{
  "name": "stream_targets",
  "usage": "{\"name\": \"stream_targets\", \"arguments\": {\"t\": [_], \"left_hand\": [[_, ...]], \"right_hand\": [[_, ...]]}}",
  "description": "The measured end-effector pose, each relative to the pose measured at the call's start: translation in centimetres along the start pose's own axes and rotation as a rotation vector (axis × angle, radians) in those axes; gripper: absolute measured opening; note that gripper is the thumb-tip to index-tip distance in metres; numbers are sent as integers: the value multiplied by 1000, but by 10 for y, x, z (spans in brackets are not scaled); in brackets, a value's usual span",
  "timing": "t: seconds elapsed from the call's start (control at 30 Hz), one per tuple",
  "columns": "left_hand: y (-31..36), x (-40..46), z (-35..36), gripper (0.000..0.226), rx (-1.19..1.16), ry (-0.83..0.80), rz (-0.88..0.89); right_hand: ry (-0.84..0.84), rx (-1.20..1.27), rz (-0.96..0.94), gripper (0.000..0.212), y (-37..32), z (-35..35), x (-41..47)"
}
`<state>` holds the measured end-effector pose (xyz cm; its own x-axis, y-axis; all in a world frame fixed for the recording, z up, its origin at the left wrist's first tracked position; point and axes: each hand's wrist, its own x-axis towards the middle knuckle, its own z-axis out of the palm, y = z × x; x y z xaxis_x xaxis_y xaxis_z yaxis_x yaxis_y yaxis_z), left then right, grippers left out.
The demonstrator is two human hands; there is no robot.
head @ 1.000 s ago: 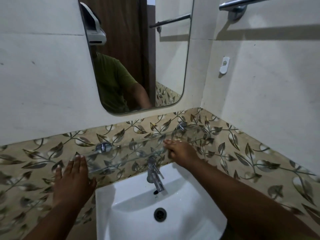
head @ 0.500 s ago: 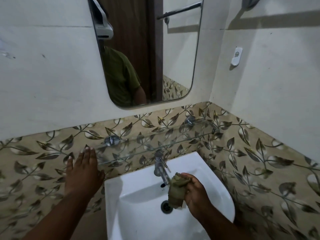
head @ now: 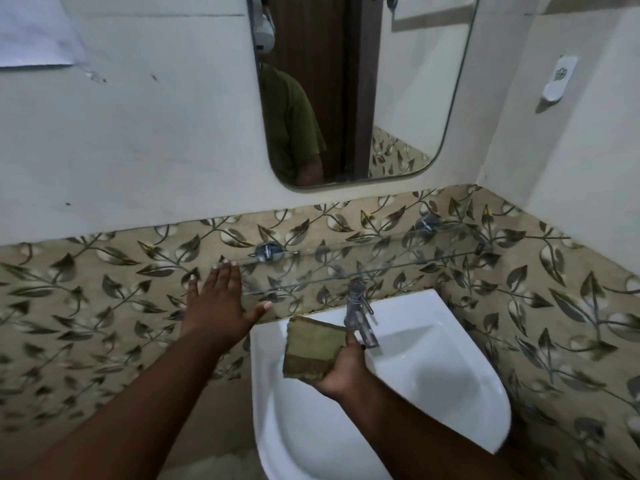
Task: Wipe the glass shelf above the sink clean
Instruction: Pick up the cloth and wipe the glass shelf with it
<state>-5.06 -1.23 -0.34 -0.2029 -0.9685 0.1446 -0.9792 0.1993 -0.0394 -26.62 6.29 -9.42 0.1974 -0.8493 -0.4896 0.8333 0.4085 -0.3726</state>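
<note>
Shelf (head: pixel 363 266): a clear glass strip on the leaf-tiled wall, just above the tap (head: pixel 358 315) and the far edge of the sink (head: pixel 450 368), carried on two metal brackets, one at its left (head: pixel 267 252) and one further right (head: pixel 426 224). Nothing stands on it that I can make out.

The left hand (head: pixel 216 306) lies flat, fingers spread, on the tiles at the shelf's left end, fingertips about at the glass edge; it grips nothing. The right hand (head: pixel 341 367) is closed round a folded olive cloth (head: pixel 313 349), held over the near left part of the basin, below the shelf and not touching it.

Risks, as I judge them:
- The glass is nearly invisible against the busy tiles, so its front edge is easy to misjudge and knuckles or cloth could catch it.
- Pressing down hard near the front edge could strain the brackets, since the shelf is held only at the wall.
- The tap stands right under the middle, so a low sweep may knock its lever.
- A wet cloth would leave streaks or drips.

The sink looks white and dry, with nothing in it; its drain is hidden by the right arm.
</note>
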Motion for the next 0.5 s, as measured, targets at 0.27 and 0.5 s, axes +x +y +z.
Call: {"name": "stream_targets", "arguments": {"t": [0.27,0.5], "left_hand": [[-5,3,-3,130,-61,-53,34],[-7,0,-8,130,-72,-88,47]], "right_hand": [[-102,380,-21,94,22,113,32],[-56,335,-48,99,13,147,33]]}}
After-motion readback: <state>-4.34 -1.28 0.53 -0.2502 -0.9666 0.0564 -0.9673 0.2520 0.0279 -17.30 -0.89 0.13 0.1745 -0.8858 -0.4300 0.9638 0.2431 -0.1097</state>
